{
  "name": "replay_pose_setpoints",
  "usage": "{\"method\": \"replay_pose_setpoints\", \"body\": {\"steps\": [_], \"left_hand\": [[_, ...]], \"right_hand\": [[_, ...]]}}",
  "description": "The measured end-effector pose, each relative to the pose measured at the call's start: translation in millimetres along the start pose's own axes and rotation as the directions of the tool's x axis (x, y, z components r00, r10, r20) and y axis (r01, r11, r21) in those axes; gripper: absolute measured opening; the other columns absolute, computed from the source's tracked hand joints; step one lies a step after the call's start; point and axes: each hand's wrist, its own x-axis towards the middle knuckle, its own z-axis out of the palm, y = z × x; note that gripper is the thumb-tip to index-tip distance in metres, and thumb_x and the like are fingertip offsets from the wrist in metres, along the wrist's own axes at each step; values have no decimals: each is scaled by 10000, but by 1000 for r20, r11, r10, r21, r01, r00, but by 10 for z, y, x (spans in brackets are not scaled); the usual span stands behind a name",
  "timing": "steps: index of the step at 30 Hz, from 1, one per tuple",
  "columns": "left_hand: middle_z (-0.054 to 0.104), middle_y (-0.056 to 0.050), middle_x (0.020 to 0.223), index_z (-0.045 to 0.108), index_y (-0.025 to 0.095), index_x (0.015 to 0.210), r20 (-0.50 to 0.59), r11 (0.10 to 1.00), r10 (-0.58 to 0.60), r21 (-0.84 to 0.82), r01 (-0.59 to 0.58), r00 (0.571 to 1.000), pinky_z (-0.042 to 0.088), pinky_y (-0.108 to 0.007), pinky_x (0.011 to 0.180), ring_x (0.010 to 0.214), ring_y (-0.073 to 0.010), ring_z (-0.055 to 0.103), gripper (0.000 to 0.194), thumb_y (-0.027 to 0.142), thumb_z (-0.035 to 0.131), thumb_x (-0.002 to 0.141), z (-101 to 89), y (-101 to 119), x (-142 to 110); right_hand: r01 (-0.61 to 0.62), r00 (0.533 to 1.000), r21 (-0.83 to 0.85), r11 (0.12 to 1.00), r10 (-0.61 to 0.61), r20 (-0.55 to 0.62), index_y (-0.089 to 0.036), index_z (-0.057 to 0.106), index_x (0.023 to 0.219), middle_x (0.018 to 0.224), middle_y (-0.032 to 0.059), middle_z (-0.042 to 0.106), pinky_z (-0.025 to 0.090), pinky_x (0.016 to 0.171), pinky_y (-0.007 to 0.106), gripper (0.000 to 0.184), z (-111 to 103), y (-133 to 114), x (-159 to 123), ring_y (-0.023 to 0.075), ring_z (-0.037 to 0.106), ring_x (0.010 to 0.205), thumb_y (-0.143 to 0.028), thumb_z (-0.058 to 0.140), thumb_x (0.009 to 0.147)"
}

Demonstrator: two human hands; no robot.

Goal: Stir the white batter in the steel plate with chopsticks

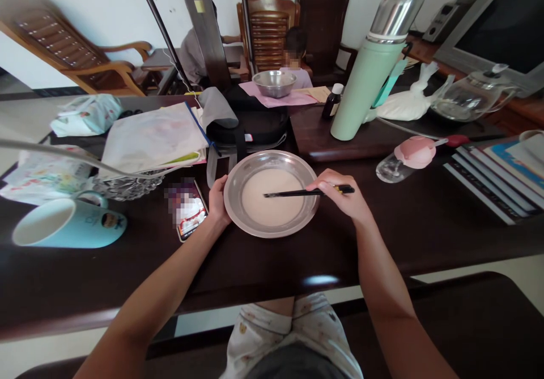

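A wide metal bowl (311, 169) stands on the dark wooden table in front of me, holding a pale, milky liquid (272, 212). At its left side, my left hand (218, 200) grips the rim, with part of the fingers hidden behind the bowl. Black chopsticks (293, 193) are held in my right hand (340, 195) at the bowl's right side; their tips reach into the liquid near the middle. A lit phone (192, 214) lies just left of my left hand.
A blue mug (97, 226) stands at the left. Behind the bowl are a black-grey bag (259, 121) and a second metal bowl (274, 83). A green thermos (365, 84), pink-lidded cup (408, 157), glass teapot (471, 98) and stacked books (488, 189) stand right. Two people sit beyond the table.
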Motion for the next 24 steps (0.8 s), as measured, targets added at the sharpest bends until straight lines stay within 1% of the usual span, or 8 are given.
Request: {"method": "replay_pose_setpoints", "body": {"steps": [2, 4, 7, 12, 15, 18, 21, 24], "left_hand": [[798, -63, 745, 720, 221, 779, 3, 1000, -5, -6, 5, 1000, 692, -487, 869, 930, -377, 834, 167, 372, 738, 849, 1, 1, -2], [793, -65, 736, 722, 216, 772, -7, 1000, -10, -19, 9, 1000, 691, -482, 872, 930, -374, 833, 159, 349, 715, 860, 9, 6, -13], [771, -61, 693, 724, 213, 761, -31, 999, -11, -33, 10, 999, 693, -467, 873, 932, -364, 833, 165, 318, 673, 877, 24, 12, -31], [783, -70, 722, 731, 211, 770, -11, 999, -10, -40, 10, 1000, 692, -480, 882, 940, -376, 832, 142, 319, 702, 857, 22, 14, -28], [787, -75, 728, 730, 210, 766, -18, 999, -10, -37, 9, 1000, 691, -488, 883, 943, -382, 831, 146, 314, 693, 862, 20, 14, -28], [758, -62, 675, 726, 212, 754, -21, 999, -8, -33, 7, 1000, 690, -478, 880, 916, -371, 831, 163, 313, 684, 875, 32, 19, -43], [710, -44, 608, 715, 211, 728, -22, 1000, -2, -27, 2, 1000, 690, -465, 874, 875, -355, 829, 181, 312, 688, 876, 52, 24, -60], [728, -49, 632, 716, 205, 722, -16, 1000, -4, -25, 3, 1000, 687, -457, 877, 872, -348, 830, 195, 324, 692, 874, 60, 26, -63]], "right_hand": [[-19, 1000, 39, 999, 20, -8, -277, 889, 869, 850, 56, 843, 631, 820, 384, 452, -14, -4, -10, 223, 783, 837, -604, 648, 1068], [-21, 999, 75, 997, 19, 33, -272, 889, 868, 838, 57, 838, 632, 809, 377, 467, -10, -7, -13, 221, 783, 819, -607, 636, 1074], [14, 997, 48, 999, -18, 79, -283, 896, 901, 882, 61, 852, 624, 812, 379, 439, 13, -4, -4, 223, 773, 840, -619, 662, 1057], [13, 1000, 18, 1000, -13, -10, -291, 897, 894, 884, 53, 851, 606, 819, 375, 405, -5, -1, -9, 218, 773, 857, -575, 668, 1069], [-3, 1000, 72, 997, 1, 29, -280, 896, 879, 845, 50, 844, 610, 809, 368, 442, -3, -8, -12, 214, 784, 831, -576, 639, 1084], [11, 997, 57, 998, -16, 82, -279, 901, 903, 882, 58, 861, 615, 805, 370, 437, 20, -4, -2, 220, 782, 843, -612, 665, 1058], [22, 999, 5, 1000, -22, 38, -285, 903, 918, 913, 60, 867, 611, 813, 371, 416, 14, 5, -3, 222, 777, 864, -609, 679, 1051], [-2, 1000, 17, 1000, 2, 7, -271, 899, 893, 877, 59, 853, 614, 817, 366, 442, -9, -1, -14, 218, 785, 845, -586, 647, 1077]]}}
